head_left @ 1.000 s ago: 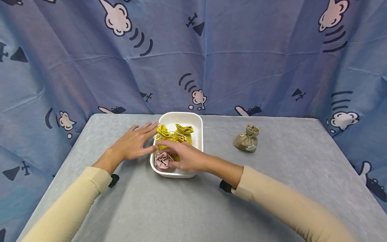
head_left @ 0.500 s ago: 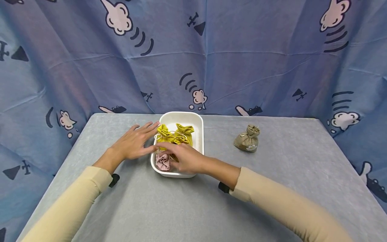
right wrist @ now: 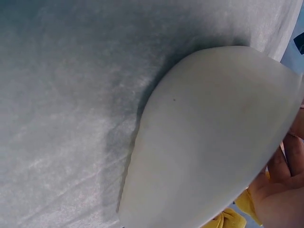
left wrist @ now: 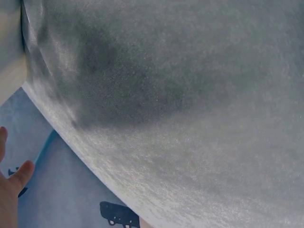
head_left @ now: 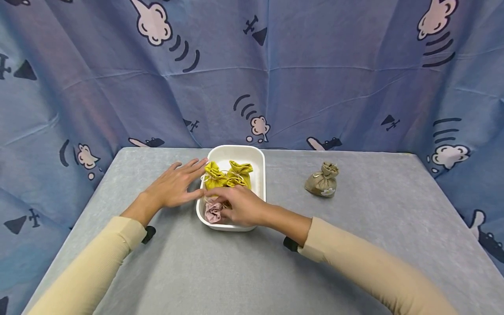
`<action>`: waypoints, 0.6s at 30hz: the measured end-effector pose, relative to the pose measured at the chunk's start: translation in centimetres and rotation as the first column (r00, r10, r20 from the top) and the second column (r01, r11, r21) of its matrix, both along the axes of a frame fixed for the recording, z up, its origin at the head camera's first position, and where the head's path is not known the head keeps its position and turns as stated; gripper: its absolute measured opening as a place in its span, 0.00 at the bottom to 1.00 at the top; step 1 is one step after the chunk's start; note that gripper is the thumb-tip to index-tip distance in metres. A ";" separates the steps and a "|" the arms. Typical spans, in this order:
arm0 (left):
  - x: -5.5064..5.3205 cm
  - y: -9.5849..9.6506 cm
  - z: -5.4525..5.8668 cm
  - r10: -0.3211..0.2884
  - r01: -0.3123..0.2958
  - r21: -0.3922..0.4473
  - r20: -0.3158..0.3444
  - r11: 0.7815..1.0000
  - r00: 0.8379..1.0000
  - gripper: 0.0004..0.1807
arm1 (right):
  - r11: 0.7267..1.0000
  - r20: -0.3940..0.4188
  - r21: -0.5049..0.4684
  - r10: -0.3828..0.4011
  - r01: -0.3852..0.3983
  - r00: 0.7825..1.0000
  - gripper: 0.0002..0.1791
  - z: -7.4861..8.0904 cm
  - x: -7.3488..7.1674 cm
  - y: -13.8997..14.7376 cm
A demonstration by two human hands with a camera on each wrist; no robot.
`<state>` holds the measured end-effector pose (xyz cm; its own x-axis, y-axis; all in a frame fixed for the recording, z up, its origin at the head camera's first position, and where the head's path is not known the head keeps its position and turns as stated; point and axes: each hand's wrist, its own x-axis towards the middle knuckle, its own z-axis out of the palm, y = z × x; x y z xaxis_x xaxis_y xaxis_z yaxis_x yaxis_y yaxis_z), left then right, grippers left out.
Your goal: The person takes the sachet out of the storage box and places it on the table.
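Observation:
In the head view a white tray [head_left: 257, 175] holds several yellow drawstring pouches [head_left: 240, 169] and a pink drawstring pouch [head_left: 213, 211] at its near left corner. My right hand [head_left: 246, 205] reaches in over the near right side, its thumb and fingers around the pink pouch; the palm hides part of the yellow ones. My left hand [head_left: 173, 186] lies with spread, straight fingers against the tray's left rim. In the right wrist view the tray's outer wall [right wrist: 204, 123] covers most of the right hand [right wrist: 280, 194], and a yellow pouch shows below.
A khaki drawstring pouch [head_left: 321, 180] with a white flower stands on the grey tabletop [head_left: 220, 275], right of the tray. Behind the table's far edge hangs a blue patterned curtain [head_left: 315, 87].
The pink pouch has shifted and turned slightly to the right in the tray, with my right hand at it. My left hand has stayed in place.

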<state>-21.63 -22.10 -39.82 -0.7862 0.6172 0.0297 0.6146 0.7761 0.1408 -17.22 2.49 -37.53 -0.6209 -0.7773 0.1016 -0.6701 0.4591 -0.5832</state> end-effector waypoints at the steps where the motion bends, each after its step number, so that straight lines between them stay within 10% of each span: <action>1: 0.0 0.0 0.0 -0.001 0.001 0.000 -0.002 1.000 1.000 0.41 | 1.000 -0.004 0.002 -0.002 0.002 1.000 0.29 0.0 0.0 0.0; 18: 0.0 0.1 0.0 -0.002 0.002 -0.005 -0.007 1.000 1.000 0.40 | 0.998 0.008 -0.050 -0.032 0.033 0.999 0.24 0.8 0.3 0.6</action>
